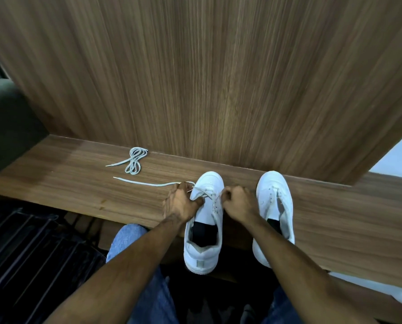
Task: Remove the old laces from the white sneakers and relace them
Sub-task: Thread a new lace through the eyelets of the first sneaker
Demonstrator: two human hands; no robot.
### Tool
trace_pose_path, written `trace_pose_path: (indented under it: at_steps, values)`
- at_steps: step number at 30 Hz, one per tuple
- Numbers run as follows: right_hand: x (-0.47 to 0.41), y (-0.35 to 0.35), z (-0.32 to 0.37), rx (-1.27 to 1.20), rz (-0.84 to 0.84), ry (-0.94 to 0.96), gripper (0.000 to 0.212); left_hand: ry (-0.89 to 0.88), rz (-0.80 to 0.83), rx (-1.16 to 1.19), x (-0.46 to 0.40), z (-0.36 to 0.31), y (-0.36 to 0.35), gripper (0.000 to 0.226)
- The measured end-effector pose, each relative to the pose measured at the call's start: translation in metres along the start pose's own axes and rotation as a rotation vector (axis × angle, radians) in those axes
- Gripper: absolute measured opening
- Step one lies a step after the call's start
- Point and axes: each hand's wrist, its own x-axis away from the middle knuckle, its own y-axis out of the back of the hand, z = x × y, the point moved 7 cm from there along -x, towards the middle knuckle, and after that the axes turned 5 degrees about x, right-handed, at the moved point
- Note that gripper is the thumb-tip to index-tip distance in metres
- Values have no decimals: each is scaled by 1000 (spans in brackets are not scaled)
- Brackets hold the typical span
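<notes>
Forearms reach up from the bottom of the frame and meet at a white sneaker (pixel 204 220) in the lower centre, standing on the wooden ledge (pixel 78 183) with its heel overhanging the near edge. The left hand (pixel 180 203) is curled at the shoe's left side, fingers pinched on a pale lace (pixel 148 183) that trails out leftward across the wood. The right hand (pixel 238 202) is clenched at the shoe's right side, apparently gripping the lace's other part where it crosses the lower eyelets. A second sneaker (pixel 274 206), unlaced, stands just right of that hand. A coiled lace (pixel 134 160) lies left of centre, near the wood-panelled wall (pixel 218 78).
</notes>
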Motion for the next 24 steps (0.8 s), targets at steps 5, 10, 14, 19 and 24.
trace_pose_path:
  at_steps: [5,10,14,19,24]
  values:
    - [-9,75,-47,-666,-433,-298,18,1,7,44,-2,2,-2,50]
    - [-12,108,-79,-582,-596,-361,14,12,42,116,-4,5,-8,47]
    - [-7,68,-57,-155,-277,-188,41,-38,104,166,-1,-3,-11,33]
    - [8,2,4,187,69,158,37,34,190,376,-7,8,-14,26]
    - [14,-12,12,233,63,77,26,-52,310,348,-10,15,-18,10]
